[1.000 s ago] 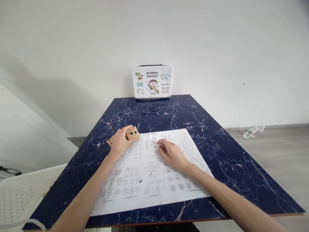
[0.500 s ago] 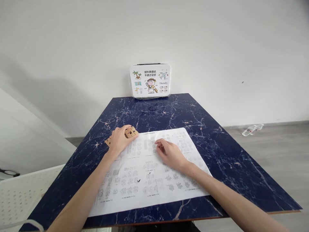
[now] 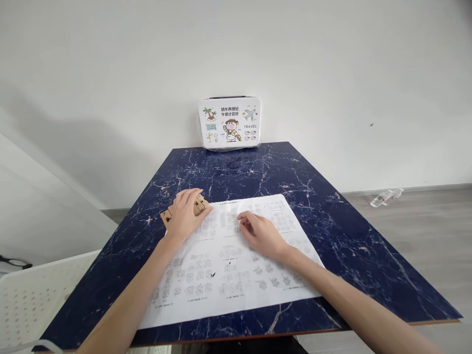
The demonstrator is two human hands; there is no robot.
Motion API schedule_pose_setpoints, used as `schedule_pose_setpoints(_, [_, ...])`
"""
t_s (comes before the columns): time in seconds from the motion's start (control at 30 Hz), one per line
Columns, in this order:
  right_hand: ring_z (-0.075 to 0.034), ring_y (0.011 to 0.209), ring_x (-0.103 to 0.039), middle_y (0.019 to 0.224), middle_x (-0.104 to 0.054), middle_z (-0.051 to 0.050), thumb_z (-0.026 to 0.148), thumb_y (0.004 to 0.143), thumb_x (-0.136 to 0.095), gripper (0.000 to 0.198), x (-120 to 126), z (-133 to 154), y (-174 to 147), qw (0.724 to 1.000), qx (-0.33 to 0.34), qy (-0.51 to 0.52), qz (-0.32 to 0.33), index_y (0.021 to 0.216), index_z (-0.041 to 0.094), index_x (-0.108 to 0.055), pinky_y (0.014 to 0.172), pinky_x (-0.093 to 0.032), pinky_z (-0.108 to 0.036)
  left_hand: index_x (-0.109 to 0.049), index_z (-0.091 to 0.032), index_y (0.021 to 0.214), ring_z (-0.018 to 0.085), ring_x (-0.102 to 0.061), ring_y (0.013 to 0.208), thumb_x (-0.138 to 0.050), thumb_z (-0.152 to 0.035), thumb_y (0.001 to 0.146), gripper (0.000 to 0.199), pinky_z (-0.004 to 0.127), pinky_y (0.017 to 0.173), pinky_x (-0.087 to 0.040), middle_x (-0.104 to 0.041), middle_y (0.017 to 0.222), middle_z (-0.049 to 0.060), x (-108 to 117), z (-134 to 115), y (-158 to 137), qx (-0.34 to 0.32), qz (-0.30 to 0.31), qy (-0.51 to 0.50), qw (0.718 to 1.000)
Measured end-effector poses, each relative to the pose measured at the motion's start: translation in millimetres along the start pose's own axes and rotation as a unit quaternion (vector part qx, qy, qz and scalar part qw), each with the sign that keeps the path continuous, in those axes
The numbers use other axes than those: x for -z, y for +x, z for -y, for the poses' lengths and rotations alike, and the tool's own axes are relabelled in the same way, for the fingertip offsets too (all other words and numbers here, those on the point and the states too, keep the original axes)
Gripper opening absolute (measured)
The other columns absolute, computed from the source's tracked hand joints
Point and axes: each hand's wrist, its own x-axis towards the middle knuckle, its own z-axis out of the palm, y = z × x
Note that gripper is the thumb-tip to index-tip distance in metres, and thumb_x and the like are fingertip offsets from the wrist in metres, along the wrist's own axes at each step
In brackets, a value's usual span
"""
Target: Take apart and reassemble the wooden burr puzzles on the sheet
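My left hand (image 3: 185, 215) is curled over several light-brown wooden puzzle pieces (image 3: 200, 205) at the top left edge of a printed sheet. The thumb and fingers lie on either side of the pieces and hide much of them; one end of the row sticks out at the left. My right hand (image 3: 260, 231) rests on the paper (image 3: 206, 310) with its fingers loosely curled, and nothing shows in them. Rows of small grey diagrams and a few dark tick marks cover the sheet.
The blue marbled table (image 3: 239, 172) reaches the wall. A white case (image 3: 230, 123) with cartoon prints stands upright at its far edge. To the left is a white perforated surface (image 3: 33, 295). A clear plastic bottle (image 3: 385, 197) lies on the floor at the right.
My left hand has turned slightly over the wooden pieces, with its fingers covering them differently. The sheet has shifted a little under it. My right hand has stayed in place.
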Motion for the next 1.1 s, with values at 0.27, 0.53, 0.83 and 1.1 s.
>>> schedule_pose_setpoints(0.27, [-0.021, 0.080, -0.069, 0.096, -0.075, -0.006, 0.019, 0.100, -0.050, 0.017, 0, -1, 0, 1.000, 0.013, -0.004, -0.007, 0.112, 0.023, -0.061, 0.072, -0.050, -0.034, -0.058, -0.032, 0.143, 0.030, -0.047, 0.145, -0.054, -0.041, 0.106, 0.038, 0.051, 0.125, -0.035, -0.060, 0.147, 0.006, 7, -44, -20, -0.171, 0.134, -0.066, 0.974])
schedule_pose_setpoints(0.53, [-0.020, 0.078, -0.067, 0.096, -0.074, -0.006, 0.021, 0.101, -0.048, 0.017, -1, -2, -1, 1.000, 0.009, -0.002, -0.004, 0.111, 0.023, -0.062, 0.069, -0.049, -0.034, -0.045, -0.032, 0.153, 0.039, -0.039, 0.150, -0.066, -0.058, 0.095, 0.067, 0.061, 0.124, -0.032, -0.048, 0.159, 0.010, 34, 24, -41, -0.042, 0.054, 0.025, 0.997])
schedule_pose_setpoints(0.83, [-0.020, 0.079, -0.066, 0.096, -0.074, -0.006, 0.022, 0.102, -0.047, 0.016, -1, -2, -2, 1.000, 0.009, 0.006, 0.003, 0.110, 0.023, -0.061, 0.069, -0.049, -0.035, -0.031, -0.022, 0.159, 0.042, -0.034, 0.154, -0.069, -0.073, 0.084, 0.099, 0.059, 0.124, -0.034, -0.036, 0.166, 0.019, 35, 64, -35, 0.080, 0.097, 0.023, 0.992])
schedule_pose_setpoints(1.1, [-0.019, 0.076, -0.065, 0.096, -0.073, -0.006, 0.021, 0.101, -0.047, 0.016, 1, 1, -2, 1.000, 0.005, 0.004, 0.010, 0.110, 0.022, -0.060, 0.066, -0.048, -0.033, -0.034, -0.021, 0.159, 0.045, -0.041, 0.148, -0.069, -0.079, 0.080, 0.103, 0.061, 0.118, -0.040, -0.042, 0.162, 0.021, 34, 64, -23, 0.155, 0.136, -0.014, 0.978])
